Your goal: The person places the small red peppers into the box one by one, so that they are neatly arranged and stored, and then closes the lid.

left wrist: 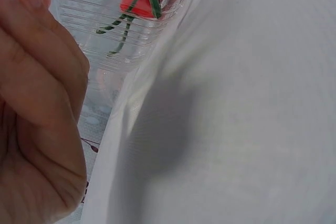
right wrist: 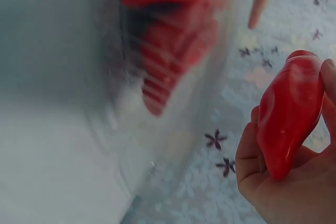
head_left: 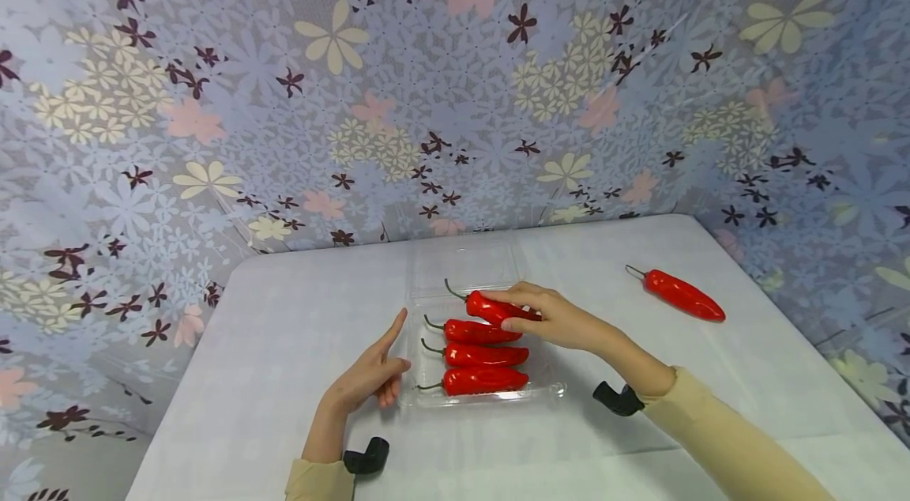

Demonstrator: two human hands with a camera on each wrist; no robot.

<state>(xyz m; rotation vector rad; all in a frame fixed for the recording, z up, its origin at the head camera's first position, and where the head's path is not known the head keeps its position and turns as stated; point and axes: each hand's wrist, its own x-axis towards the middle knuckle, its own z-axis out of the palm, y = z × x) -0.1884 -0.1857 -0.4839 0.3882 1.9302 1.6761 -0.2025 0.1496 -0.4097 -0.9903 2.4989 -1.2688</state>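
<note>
My right hand [head_left: 550, 318] grips a red chili pepper [right wrist: 291, 111] by its body, with the thumb on one side and fingers on the other. That pepper is over the back part of a clear plastic box [head_left: 483, 400], its stem pointing left. Three more red peppers [head_left: 486, 355] lie side by side in the box, stems to the left. My left hand [head_left: 366, 378] is beside the box's left wall, index finger extended and the lower fingers bent. It holds nothing; whether it touches the wall I cannot tell. In the left wrist view, green stems [left wrist: 126, 22] show through the ribbed plastic.
Another red pepper [head_left: 684, 295] lies on the white-covered table [head_left: 298, 311] at the right. The box's clear lid [head_left: 464, 264] is folded back behind it. A flowered cloth [head_left: 455, 90] hangs behind the table. Black wrist mounts [head_left: 617, 398] sit below both hands.
</note>
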